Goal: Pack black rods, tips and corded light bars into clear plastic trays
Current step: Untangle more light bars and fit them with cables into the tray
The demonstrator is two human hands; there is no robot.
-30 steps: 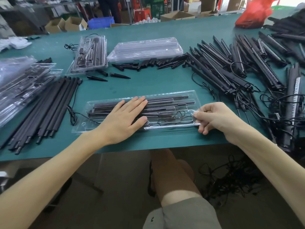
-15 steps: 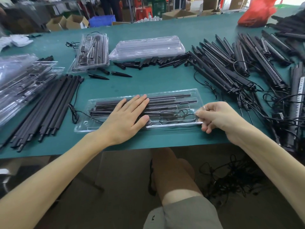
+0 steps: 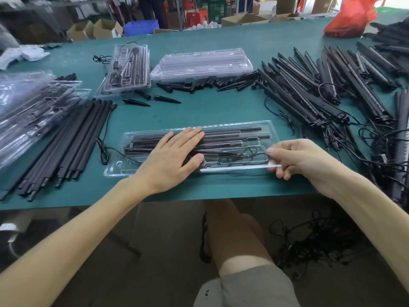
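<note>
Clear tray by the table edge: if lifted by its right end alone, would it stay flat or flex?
Probably flexes: the clear tray looks like thin moulded plastic, loaded with long black rods. Likely light, so it could slide on the green mat. The cord trailing past its left end may snag or drag.

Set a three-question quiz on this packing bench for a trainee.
1. True or false: the left hand lies flat, fingers straight, on the clear tray in front of the person.
2. The right hand grips: A) the tray's right end, B) a loose black tip, C) the red bag.
3. Fill in: the bundle of loose black rods lies on the tray's ____ side.

Key: 1 true; 2 A; 3 left.
</note>
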